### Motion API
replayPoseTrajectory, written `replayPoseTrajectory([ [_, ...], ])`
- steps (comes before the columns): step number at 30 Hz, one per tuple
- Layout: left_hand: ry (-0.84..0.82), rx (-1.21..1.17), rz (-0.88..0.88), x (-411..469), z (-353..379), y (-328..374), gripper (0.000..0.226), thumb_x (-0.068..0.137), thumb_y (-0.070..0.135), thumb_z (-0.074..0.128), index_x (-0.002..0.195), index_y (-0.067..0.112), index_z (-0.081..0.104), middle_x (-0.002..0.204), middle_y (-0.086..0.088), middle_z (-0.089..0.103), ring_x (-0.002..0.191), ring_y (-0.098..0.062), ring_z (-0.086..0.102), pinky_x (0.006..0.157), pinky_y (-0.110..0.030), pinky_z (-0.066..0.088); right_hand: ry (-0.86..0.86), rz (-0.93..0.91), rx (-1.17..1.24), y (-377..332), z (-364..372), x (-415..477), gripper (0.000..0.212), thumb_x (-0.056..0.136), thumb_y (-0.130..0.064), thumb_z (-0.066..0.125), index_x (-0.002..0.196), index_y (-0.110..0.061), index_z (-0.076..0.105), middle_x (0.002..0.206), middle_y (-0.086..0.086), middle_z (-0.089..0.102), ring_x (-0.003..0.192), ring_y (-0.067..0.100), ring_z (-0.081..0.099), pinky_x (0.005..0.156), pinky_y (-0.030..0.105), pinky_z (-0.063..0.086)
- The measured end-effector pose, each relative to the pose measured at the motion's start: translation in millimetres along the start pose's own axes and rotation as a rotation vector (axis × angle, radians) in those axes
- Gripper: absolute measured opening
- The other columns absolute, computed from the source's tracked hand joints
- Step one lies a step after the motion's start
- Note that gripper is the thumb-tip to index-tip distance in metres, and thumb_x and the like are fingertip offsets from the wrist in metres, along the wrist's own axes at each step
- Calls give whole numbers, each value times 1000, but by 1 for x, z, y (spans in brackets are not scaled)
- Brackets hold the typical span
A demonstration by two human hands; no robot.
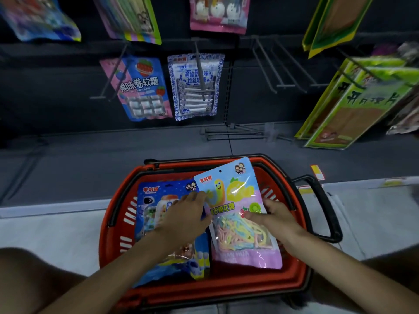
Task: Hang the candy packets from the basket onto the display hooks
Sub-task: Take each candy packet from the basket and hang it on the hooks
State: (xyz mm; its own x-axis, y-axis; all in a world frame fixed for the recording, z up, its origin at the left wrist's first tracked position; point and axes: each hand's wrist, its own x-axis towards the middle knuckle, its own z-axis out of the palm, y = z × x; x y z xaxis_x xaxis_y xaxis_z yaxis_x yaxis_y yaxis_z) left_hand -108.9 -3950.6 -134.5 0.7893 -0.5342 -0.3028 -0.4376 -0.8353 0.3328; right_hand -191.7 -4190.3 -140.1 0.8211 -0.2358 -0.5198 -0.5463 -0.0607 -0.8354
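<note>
Two packets in basket point(108, 234): pink packet point(235, 200) long axis fore-aft, hole end toward shelf point(90, 155), left hand point(183, 216) and right hand point(275, 215) gripping its sides; blue packet point(149, 205) beneath.

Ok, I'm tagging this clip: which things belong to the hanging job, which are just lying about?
Job: pink packet, blue packet, red basket, empty hooks, left hand, right hand.
Lying about: loose hooks on shelf, yellow tag, green packets already hanging.
</note>
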Motion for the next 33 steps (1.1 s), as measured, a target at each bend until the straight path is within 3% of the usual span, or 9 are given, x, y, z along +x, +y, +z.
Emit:
replayPoseTrajectory([
  [2,49,-130,-29,-2,-6,4,28,103,47,55,114,23,44,109,5,59,82,-10,56,67,-25,44,32,-43,51,-9,2,-5,19,86,-4,82,103,-4,74,101,9,81,81,13,74,75,27,60],
  [5,89,-415,-138,-3,-15,8,43,99,53,63,102,16,42,83,2,54,60,-7,48,52,-26,40,77,-123,109,-27,1,-12,13,87,-6,81,98,-7,73,97,12,80,82,25,72,77,57,57],
  [7,96,-630,-242,-1,-23,9,53,92,58,69,102,13,42,83,-8,55,62,-13,47,55,-33,44,85,-169,180,-41,-3,-17,19,87,-9,81,104,-6,74,101,15,79,91,30,74,86,66,56],
  [11,40,-1087,-338,1,-45,17,58,86,47,80,125,18,48,109,-1,69,93,-16,70,83,-35,61,50,-255,329,-70,-9,-28,30,86,-8,77,116,-12,75,112,8,80,106,27,76,97,46,59],
  [14,21,-1339,-237,-2,-55,22,56,81,38,83,130,26,61,113,-1,78,102,-22,77,96,-50,60,27,-278,385,-78,-11,-25,45,76,-19,81,119,-10,73,112,9,79,105,26,76,101,50,55],
  [18,79,-1472,-80,-10,-69,28,44,78,24,80,118,9,73,111,-9,79,101,-28,77,82,-37,62,8,-286,378,-88,-8,-22,36,77,-20,80,112,-12,74,108,9,79,101,28,77,102,57,53],
  [24,279,-1492,-5,-20,-86,21,42,78,18,79,118,5,72,112,-13,78,103,-32,76,84,-41,62,40,-531,128,-114,2,-37,25,90,-10,76,114,-15,73,103,1,81,96,16,78,77,29,63],
  [29,426,-1496,22,-36,-114,17,37,83,17,79,117,5,72,114,-15,78,105,-35,75,90,-48,60,1,-671,-40,-137,3,-54,58,89,-17,78,142,-25,56,124,-3,75,115,16,72,98,46,59],
  [33,536,-1469,24,-49,-143,13,22,88,7,77,110,9,74,109,-14,79,100,-35,77,90,-52,61,18,-754,-194,-167,12,-75,83,88,-30,80,155,-44,33,129,-14,68,119,4,66,103,39,54],
])
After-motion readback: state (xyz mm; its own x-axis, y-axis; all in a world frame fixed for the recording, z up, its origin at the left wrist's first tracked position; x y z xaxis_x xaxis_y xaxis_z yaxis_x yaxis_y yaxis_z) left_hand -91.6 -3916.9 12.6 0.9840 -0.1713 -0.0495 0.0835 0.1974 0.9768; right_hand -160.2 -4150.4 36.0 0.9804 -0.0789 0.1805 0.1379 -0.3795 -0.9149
